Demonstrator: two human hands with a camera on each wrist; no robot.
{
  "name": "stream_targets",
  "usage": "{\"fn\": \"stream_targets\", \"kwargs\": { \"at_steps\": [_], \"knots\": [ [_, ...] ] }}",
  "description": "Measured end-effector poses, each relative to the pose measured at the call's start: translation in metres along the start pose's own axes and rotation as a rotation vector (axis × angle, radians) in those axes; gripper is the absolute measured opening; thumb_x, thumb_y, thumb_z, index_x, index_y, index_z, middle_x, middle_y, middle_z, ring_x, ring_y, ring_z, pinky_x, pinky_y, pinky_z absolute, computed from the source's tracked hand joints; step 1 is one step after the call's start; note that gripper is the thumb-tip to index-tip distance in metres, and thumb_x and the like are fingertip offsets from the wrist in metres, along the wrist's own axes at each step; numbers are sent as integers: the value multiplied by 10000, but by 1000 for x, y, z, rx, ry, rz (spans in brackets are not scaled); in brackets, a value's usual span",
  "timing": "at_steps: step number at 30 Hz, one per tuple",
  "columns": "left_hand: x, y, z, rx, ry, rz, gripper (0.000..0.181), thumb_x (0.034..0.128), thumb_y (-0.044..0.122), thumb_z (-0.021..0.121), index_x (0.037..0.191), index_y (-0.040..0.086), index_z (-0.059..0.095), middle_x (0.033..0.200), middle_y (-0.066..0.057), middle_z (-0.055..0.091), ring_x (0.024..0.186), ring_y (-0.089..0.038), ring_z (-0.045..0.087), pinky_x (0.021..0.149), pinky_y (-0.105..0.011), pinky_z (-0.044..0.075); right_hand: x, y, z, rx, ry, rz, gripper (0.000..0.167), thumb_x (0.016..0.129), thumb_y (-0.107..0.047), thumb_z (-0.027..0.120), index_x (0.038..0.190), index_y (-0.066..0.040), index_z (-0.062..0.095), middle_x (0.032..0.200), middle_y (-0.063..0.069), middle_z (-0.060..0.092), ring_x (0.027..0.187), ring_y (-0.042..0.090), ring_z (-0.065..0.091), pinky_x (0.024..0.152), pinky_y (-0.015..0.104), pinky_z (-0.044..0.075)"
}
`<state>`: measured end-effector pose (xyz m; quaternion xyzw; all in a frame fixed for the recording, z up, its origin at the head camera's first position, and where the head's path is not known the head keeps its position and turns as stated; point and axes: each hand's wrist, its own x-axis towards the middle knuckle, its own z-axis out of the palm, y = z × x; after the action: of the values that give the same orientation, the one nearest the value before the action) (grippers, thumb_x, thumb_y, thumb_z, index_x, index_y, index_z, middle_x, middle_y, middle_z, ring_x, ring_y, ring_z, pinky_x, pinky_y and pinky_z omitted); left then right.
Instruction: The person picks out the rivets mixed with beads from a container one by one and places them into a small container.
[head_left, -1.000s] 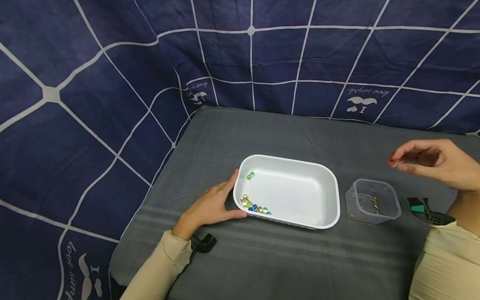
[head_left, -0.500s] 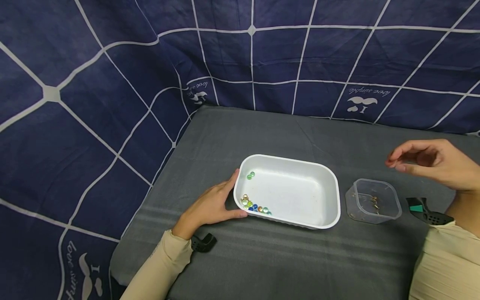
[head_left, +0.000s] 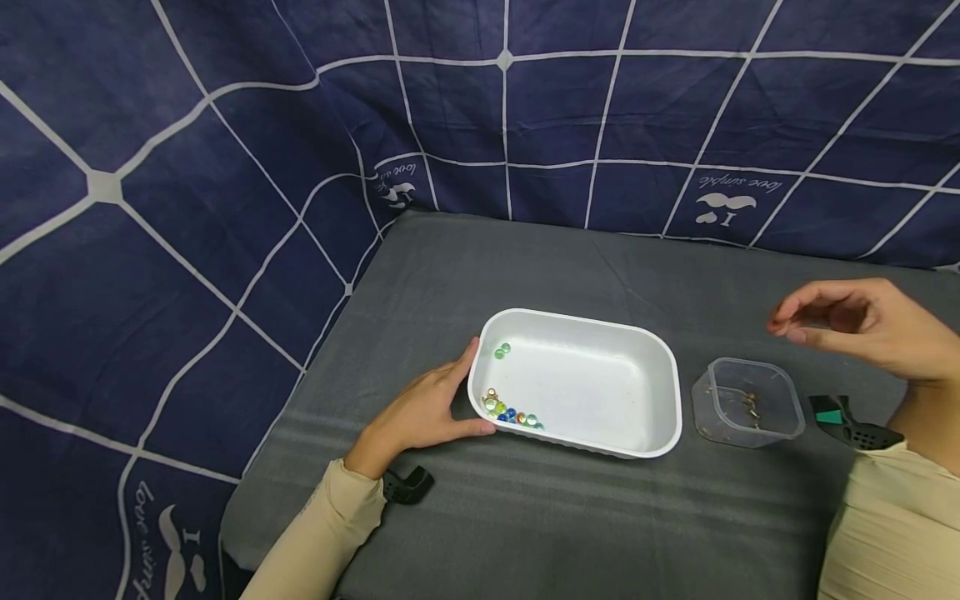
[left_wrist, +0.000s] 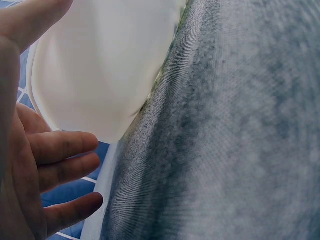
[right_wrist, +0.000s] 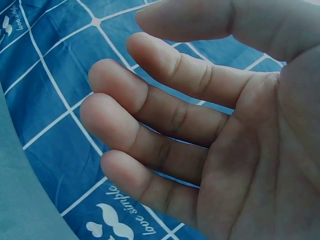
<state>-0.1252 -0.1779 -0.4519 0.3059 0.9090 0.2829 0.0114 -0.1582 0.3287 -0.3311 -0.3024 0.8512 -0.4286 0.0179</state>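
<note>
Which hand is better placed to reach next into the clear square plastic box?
Probably the right hand: it hovers near the clear box and looks empty, while the left hand rests against the white rectangular plastic-looking tray.

left hand (head_left: 420, 412): thumb spread well apart from the fingers
right hand (head_left: 873, 329): fingers loosely bent, thumb near the index fingertip
sleeved forearms (head_left: 318, 529): behind the fingers

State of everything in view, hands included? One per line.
White tray: upright, open-topped
Two green marbles: in the tray's left end, apart from the rest
Other marbles: clustered around the near left corner
Clear container: upright, no lid on
Gold-coloured pieces: loose inside it
Left grip: touching the tray's left end
Right grip: loosely curled, nothing visibly held
Blue curtain: hanging, rippled
</note>
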Motion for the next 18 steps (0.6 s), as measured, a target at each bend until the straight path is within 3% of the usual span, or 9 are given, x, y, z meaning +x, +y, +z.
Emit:
{"fn": "stream_targets", "kwargs": {
  "at_steps": [9,18],
  "knots": [
    [0,-1,1,7,7,2,1161,789,575,772,1576,7,133,1489,-203,433,1308,-309,491,1048,-457,422,6,-1,3,50,-26,-2,306,806,278,587,1012,60,646,943,83,718,847,114,702,752,172,540],
    [0,-1,1,8,4,5,1160,792,575,769,1580,19,123,1488,-204,433,1308,-310,489,1050,-459,419,9,-3,6,28,-39,21,282,830,244,595,1011,37,656,941,74,718,822,121,699,730,179,545]
  ]
}}
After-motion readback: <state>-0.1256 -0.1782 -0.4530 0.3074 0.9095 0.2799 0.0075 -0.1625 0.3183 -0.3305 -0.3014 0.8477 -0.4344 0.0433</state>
